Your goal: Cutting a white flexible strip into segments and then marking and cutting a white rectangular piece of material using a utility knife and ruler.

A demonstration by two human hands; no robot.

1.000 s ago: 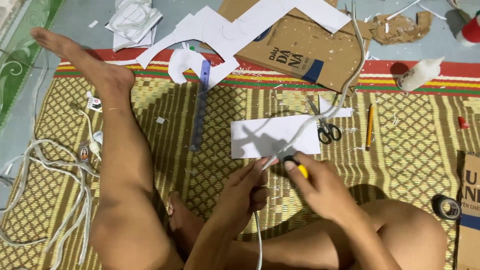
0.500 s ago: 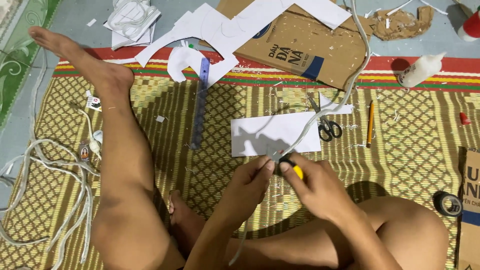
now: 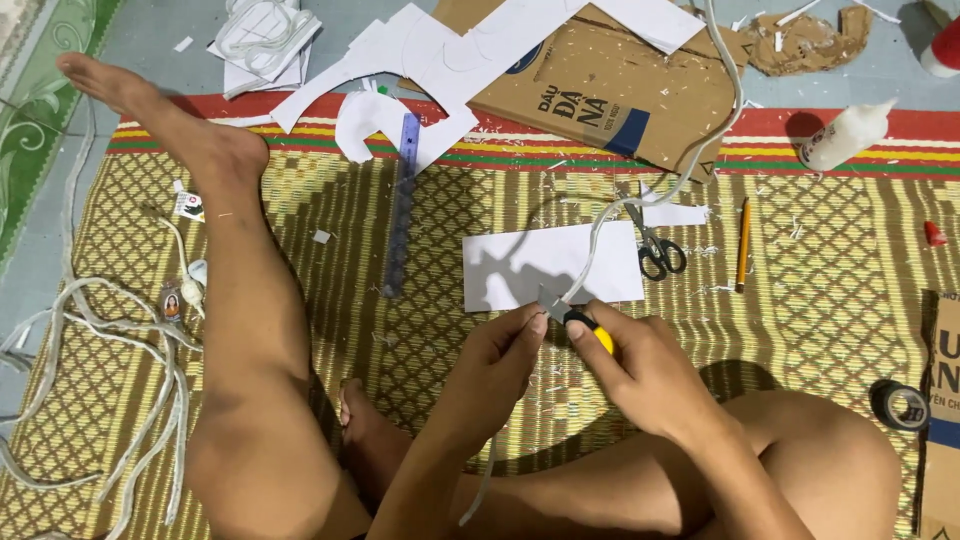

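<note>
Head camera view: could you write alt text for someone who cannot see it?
A seated person's right hand presses a yellow-handled utility knife against a thin white strip pinched by the left hand, above a woven straw mat strewn with black-handled scissors, pencil, ruler and cardboard.

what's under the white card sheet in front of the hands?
The white card sheet lies flat on the woven mat; mat pattern shows all round its edges. A white strip crosses on top. Anything beneath the sheet is covered.
</note>
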